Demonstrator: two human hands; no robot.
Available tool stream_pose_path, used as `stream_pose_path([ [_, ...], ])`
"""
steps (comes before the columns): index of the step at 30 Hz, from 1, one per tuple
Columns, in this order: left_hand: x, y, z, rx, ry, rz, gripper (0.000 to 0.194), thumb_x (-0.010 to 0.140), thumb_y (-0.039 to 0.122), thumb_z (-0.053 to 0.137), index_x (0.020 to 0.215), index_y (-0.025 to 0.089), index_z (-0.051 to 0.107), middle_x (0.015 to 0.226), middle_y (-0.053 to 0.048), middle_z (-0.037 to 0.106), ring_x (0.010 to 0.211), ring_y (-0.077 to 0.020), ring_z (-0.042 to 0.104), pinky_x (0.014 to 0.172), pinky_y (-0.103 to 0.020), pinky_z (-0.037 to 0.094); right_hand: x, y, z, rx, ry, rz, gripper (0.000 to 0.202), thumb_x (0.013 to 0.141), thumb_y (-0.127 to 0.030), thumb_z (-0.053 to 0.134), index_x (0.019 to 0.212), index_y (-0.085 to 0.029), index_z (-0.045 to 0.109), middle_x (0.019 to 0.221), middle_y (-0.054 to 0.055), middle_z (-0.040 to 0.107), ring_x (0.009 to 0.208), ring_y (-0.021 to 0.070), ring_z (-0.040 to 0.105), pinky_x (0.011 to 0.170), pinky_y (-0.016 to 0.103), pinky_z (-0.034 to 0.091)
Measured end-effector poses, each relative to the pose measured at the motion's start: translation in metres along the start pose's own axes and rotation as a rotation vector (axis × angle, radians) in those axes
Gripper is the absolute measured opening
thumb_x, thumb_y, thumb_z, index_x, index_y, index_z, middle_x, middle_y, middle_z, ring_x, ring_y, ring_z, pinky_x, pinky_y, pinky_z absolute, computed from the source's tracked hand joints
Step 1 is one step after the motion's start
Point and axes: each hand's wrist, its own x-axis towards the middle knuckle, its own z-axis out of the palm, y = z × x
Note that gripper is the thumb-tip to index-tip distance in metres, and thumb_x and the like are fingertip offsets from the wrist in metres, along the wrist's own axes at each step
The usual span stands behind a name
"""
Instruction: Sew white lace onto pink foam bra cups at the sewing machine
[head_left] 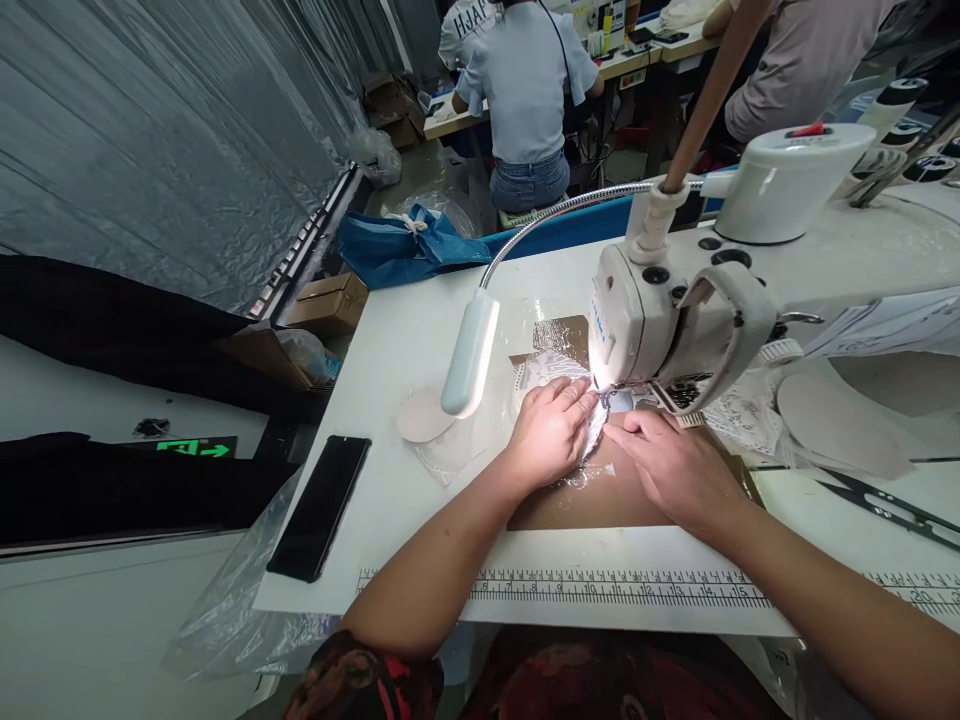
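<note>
A piece of white lace fabric [546,370] lies under the needle area of a white sewing machine [637,310], lit brightly there. My left hand [551,430] rests on the fabric with its fingers stretched out flat, just left of the presser foot. On the other side, my right hand [679,465] has its fingers curled, with the index finger and thumb at the fabric's near edge. Its fingertips are partly hidden, but they appear to pinch that edge. Beneath both hands is a brown sheet [592,505] taped to the table. The needle itself is hard to make out.
A lamp [471,355] on a bendable neck hangs left of the machine. On the white table [405,340] lie a black phone [320,508], a pale round piece [427,416], thread snips [896,508] and a printed ruler strip [600,588]. Other people sit at tables behind.
</note>
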Motion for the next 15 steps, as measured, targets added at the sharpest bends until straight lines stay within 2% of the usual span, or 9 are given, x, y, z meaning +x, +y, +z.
stream_pose_path([
  [4, -0.002, 0.004, -0.002, 0.029, -0.008, -0.107, 0.042, 0.092, 0.026, 0.045, 0.132, 0.02, 0.056, 0.145, -0.011, 0.048, 0.135, -0.0377, 0.037, 0.106, -0.057, 0.035, -0.002, 0.001, 0.003, 0.051, 0.09, -0.035, 0.044, 0.08, -0.001, 0.043, 0.11, -0.02, 0.071, 0.096, 0.006, 0.068, 0.072, 0.018, 0.061, 0.058, 0.03, 0.042],
  [8, -0.006, 0.002, -0.015, -0.065, -0.048, -0.191, 0.043, 0.085, 0.02, 0.049, 0.126, 0.022, 0.061, 0.145, -0.006, 0.049, 0.138, -0.0389, 0.033, 0.11, -0.065, 0.025, -0.005, 0.004, 0.003, 0.213, 0.196, -0.095, 0.037, 0.086, -0.006, 0.042, 0.108, -0.016, 0.069, 0.103, 0.008, 0.069, 0.085, 0.019, 0.064, 0.069, 0.03, 0.05],
  [10, -0.015, 0.001, -0.026, -0.206, -0.146, -0.132, 0.039, 0.078, 0.014, 0.052, 0.113, 0.022, 0.067, 0.142, -0.003, 0.053, 0.14, -0.0359, 0.034, 0.114, -0.065, 0.02, -0.007, 0.005, 0.001, 0.321, 0.217, -0.125, 0.034, 0.088, -0.008, 0.042, 0.109, -0.015, 0.068, 0.106, 0.008, 0.069, 0.092, 0.0182, 0.064, 0.075, 0.029, 0.052],
  [12, -0.029, 0.004, -0.038, -0.384, -0.265, 0.024, 0.036, 0.074, 0.009, 0.053, 0.101, 0.023, 0.071, 0.136, 0.0, 0.059, 0.14, -0.0307, 0.037, 0.117, -0.06, 0.018, -0.008, 0.007, -0.002, 0.381, 0.222, -0.129, 0.032, 0.089, -0.009, 0.043, 0.108, -0.016, 0.068, 0.105, 0.007, 0.069, 0.093, 0.0174, 0.064, 0.077, 0.029, 0.052],
  [14, -0.045, 0.01, -0.048, -0.537, -0.288, 0.161, 0.035, 0.074, 0.007, 0.051, 0.098, 0.023, 0.072, 0.13, -0.001, 0.063, 0.138, -0.0252, 0.041, 0.119, -0.051, 0.024, -0.008, 0.007, -0.005, 0.394, 0.229, -0.123, 0.03, 0.09, -0.011, 0.042, 0.103, -0.017, 0.069, 0.1, 0.006, 0.07, 0.09, 0.0174, 0.065, 0.075, 0.03, 0.052],
  [15, -0.052, 0.014, -0.051, -0.589, -0.249, 0.188, 0.035, 0.076, 0.008, 0.051, 0.101, 0.021, 0.071, 0.129, -0.003, 0.064, 0.135, -0.023, 0.045, 0.117, -0.046, 0.029, -0.007, 0.007, -0.006, 0.395, 0.233, -0.12, 0.03, 0.09, -0.011, 0.042, 0.101, -0.017, 0.069, 0.097, 0.006, 0.07, 0.089, 0.0174, 0.065, 0.075, 0.03, 0.052],
])
